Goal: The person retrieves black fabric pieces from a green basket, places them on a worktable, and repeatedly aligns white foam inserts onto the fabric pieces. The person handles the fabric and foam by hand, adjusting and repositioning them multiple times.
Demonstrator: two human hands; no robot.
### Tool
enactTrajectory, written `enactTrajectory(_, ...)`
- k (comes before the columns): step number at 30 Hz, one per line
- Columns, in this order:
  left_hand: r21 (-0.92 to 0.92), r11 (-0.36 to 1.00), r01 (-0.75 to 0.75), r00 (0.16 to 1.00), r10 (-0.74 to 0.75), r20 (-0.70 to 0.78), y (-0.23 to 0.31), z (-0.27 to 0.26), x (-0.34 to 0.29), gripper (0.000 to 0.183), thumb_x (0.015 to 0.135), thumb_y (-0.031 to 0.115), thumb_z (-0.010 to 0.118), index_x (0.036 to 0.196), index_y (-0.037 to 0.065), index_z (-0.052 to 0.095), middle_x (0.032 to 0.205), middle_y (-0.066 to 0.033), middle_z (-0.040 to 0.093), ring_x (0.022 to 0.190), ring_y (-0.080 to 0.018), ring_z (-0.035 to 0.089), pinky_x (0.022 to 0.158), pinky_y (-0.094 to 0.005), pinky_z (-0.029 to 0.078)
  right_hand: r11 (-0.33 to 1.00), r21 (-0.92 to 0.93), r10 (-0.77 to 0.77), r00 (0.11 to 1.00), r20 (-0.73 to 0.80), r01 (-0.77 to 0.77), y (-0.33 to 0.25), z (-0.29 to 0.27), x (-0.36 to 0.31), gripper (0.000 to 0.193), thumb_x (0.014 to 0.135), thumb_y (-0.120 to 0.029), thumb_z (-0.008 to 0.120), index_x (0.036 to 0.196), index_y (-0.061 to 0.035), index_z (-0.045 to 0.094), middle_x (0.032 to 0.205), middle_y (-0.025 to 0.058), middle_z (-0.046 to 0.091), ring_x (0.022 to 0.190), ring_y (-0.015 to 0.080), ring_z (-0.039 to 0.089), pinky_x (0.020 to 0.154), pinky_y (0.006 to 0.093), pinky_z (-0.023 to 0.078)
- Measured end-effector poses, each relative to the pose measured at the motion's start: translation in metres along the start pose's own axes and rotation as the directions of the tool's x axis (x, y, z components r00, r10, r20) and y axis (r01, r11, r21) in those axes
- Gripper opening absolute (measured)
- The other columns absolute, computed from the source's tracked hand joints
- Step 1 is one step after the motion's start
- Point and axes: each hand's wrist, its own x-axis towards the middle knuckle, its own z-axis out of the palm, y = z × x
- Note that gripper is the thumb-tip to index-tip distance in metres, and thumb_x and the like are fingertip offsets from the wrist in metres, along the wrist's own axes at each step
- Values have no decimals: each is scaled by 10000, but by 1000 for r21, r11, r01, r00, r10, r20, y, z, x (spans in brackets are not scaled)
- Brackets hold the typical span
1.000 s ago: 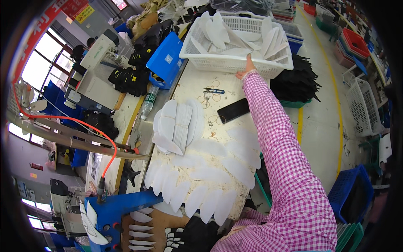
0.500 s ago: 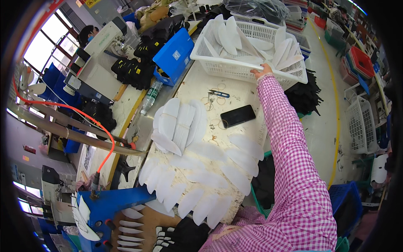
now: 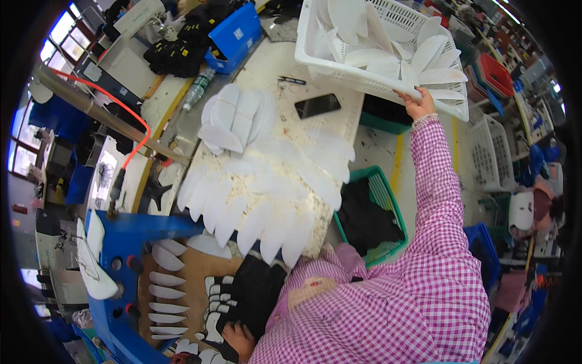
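Note:
My right hand (image 3: pixel 419 104) is closed on the near rim of a white plastic basket (image 3: pixel 330 68), which overhangs the table's right side. Inside the basket lie many loose white leaf-shaped pieces (image 3: pixel 370 57). At the lower edge my left hand (image 3: pixel 239 341) rests with fingers spread on a pile of black fabric pieces (image 3: pixel 257 285); small white pads line the pile's left side. Overlapping white leaf-shaped pieces (image 3: pixel 254 224) are fanned across the near part of the table, and banded stacks of similar white pieces (image 3: pixel 233 121) stand behind them.
A black phone (image 3: pixel 317 106) and thread snips (image 3: pixel 292 80) lie on the table (image 3: pixel 273 64). A blue machine frame (image 3: pixel 145 227) stands at the left, with white pieces on its brown board (image 3: pixel 200 264). A green basket (image 3: pixel 388 194) holding black fabric sits right of the table.
My right hand has pulled the white basket rightward, so more of it overhangs the table. My left hand has come into view on the black fabric, and the view has shifted.

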Motion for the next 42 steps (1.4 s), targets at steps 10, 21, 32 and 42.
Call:
enactTrajectory(10, -153, 934, -324, 935, 291, -203, -47, 23, -24, 289, 800, 89, 629, 1067, -20, 613, 1055, -183, 540, 937, -331, 498, 842, -453, 357, 945, -210, -282, 949, -139, 250, -78, -174, -261, 535, 832, -40, 462, 1323, 106, 307, 1325, 258, 425, 1182, 485, 454, 967, 525, 479)
enactTrajectory(21, -153, 906, -394, 898, 345, -273, -58, 37, -26, 280, 851, 143, 596, 1090, -2, 605, 1077, -139, 551, 947, -306, 503, 862, -425, 342, 970, -112, -242, 842, -482, 214, -49, -429, -396, 474, 760, -33, 524, 1223, 45, 460, 1152, 184, 588, 1070, 371, 584, 888, 498, 529)
enactTrajectory(32, -112, 937, -332, 934, 309, -180, -49, 27, -34, 272, 846, 78, 588, 1097, -27, 589, 1105, -162, 543, 959, -328, 494, 867, -441, 348, 988, -156, -117, 626, -771, -8, 69, -572, -382, 396, 755, -105, 519, 1132, 14, 492, 1023, 165, 610, 897, 358, 635, 736, 530, 577)
enactTrajectory(42, 43, 961, -275, 944, 278, -176, -39, 30, -41, 247, 872, 90, 583, 1076, -46, 611, 1168, -182, 543, 971, -329, 503, 882, -452, 370, 995, -88, -41, 639, -768, -41, 143, -612, -346, 304, 739, -67, 533, 1038, -15, 546, 962, 102, 633, 799, 271, 652, 631, 398, 595)
